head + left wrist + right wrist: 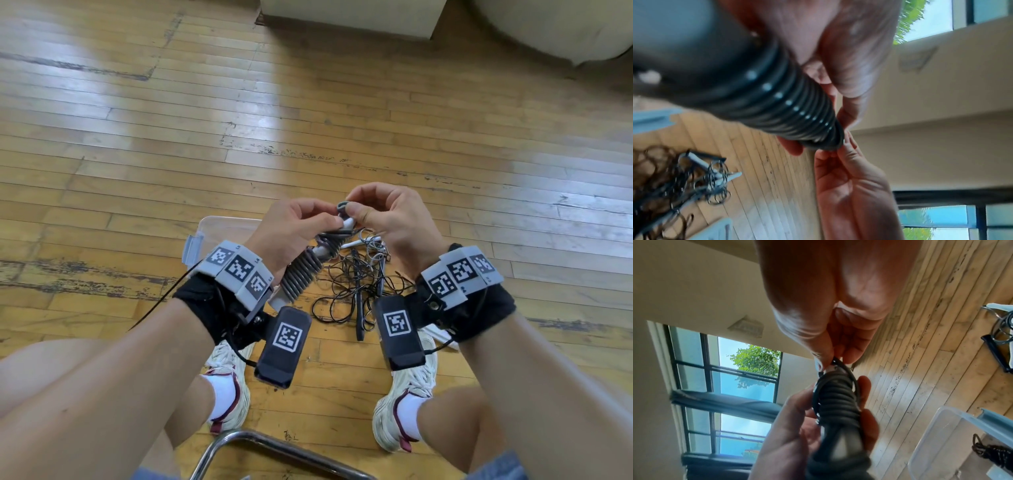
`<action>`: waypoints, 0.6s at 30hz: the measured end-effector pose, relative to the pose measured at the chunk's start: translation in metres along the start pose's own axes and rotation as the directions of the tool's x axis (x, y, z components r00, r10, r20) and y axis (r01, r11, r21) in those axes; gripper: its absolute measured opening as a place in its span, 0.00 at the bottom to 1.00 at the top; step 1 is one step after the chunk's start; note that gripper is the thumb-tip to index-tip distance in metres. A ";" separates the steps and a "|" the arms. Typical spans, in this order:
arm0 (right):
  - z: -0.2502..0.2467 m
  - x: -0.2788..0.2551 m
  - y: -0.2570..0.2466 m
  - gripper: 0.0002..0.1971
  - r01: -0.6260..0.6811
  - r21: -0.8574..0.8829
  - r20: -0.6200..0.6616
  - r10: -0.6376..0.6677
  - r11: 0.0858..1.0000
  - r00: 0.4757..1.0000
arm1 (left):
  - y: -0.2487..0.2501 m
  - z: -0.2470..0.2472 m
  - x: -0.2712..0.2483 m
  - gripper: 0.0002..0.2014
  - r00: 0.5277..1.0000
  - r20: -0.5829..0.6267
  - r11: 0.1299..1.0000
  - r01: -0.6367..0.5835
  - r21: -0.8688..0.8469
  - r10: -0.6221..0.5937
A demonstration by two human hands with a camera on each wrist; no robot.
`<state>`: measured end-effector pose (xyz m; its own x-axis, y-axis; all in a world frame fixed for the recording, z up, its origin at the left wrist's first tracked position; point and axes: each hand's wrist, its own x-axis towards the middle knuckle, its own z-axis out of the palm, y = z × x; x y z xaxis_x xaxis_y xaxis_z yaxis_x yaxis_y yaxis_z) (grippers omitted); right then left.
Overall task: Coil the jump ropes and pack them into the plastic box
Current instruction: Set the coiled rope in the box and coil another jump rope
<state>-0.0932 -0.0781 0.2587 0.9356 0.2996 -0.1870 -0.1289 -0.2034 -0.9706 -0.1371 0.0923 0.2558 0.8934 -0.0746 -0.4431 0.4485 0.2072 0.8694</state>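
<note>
At the left, the clear plastic box [219,228] sits on the wooden floor [102,178], its near rim partly hidden behind the left hand [291,229]. That hand is clamped round a coiled jump rope [303,274] wound tightly on its handles. The right hand [387,219] pinches the rope's end loop at the top. Below them lies a loose tangle of ropes [356,287]; bare boards stretch away to the right.

Plastic box [219,228] mostly hidden behind left hand [291,229]
</note>
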 end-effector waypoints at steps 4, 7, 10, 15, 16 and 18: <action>0.002 0.000 0.000 0.03 -0.003 0.048 0.036 0.001 0.999 0.999 | 0.000 -0.002 -0.001 0.10 0.999 -0.023 0.998 0.048 -0.030 -0.049; 0.001 0.001 0.001 0.04 0.026 -0.007 0.057 -0.026 1.000 0.998 | 0.000 -0.002 0.001 0.07 0.995 -0.063 0.997 0.069 -0.036 -0.071; -0.002 0.003 0.001 0.05 0.054 -0.101 0.090 -0.045 0.993 0.995 | -0.001 -0.003 0.002 0.03 0.994 -0.088 0.998 0.067 -0.003 -0.067; -0.013 0.005 -0.004 0.04 0.060 -0.160 0.165 -0.033 0.985 0.986 | -0.003 -0.003 0.004 0.04 0.995 -0.087 0.998 0.049 0.029 -0.046; -0.015 0.005 -0.004 0.04 0.052 -0.156 0.180 -0.023 0.986 0.983 | -0.004 -0.002 0.004 0.04 0.995 -0.090 0.999 0.039 0.037 -0.035; -0.018 0.006 -0.005 0.04 0.044 -0.175 0.214 -0.006 0.984 0.977 | -0.006 -0.002 0.005 0.04 0.996 -0.089 0.998 0.024 0.059 -0.019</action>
<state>-0.0805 -0.0924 0.2653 0.8441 0.4936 -0.2094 -0.0280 -0.3495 -0.9365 -0.1356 0.0925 0.2486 0.8788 0.0087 -0.4771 0.4708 0.1471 0.8699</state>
